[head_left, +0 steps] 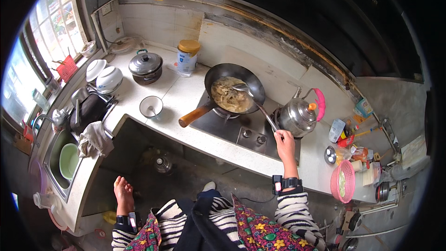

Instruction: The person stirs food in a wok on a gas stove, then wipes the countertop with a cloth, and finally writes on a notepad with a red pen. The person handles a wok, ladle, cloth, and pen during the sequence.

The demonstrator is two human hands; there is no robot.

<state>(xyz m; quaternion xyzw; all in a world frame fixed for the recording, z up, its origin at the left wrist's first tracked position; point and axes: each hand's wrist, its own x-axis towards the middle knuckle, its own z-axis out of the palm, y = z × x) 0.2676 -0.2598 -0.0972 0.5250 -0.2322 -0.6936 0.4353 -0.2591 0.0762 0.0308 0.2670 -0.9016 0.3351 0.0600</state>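
Note:
My right hand [285, 145] is closed around the handle of a long metal wok spatula [263, 111]. Its head rests in the food [228, 94], brownish pieces in pale broth, inside a dark wok [226, 70]. The wok sits on the left burner of the gas stove [204, 123], its wooden handle [196, 114] pointing toward the front left. Low on the left, my left hand [123, 192] hangs in front of the counter, holding nothing, its fingers loosely bent. Just beyond my right hand stands a steel kettle [297, 117] with a pink-wrapped handle.
Left of the stove are a white bowl [151, 107], a lidded pot [145, 67] and a yellow-lidded can [187, 58]. A sink [55, 158] holds a green basin [68, 161]; a grey cloth [95, 140] hangs nearby. A pink basket [343, 181] and several condiments occupy the right counter.

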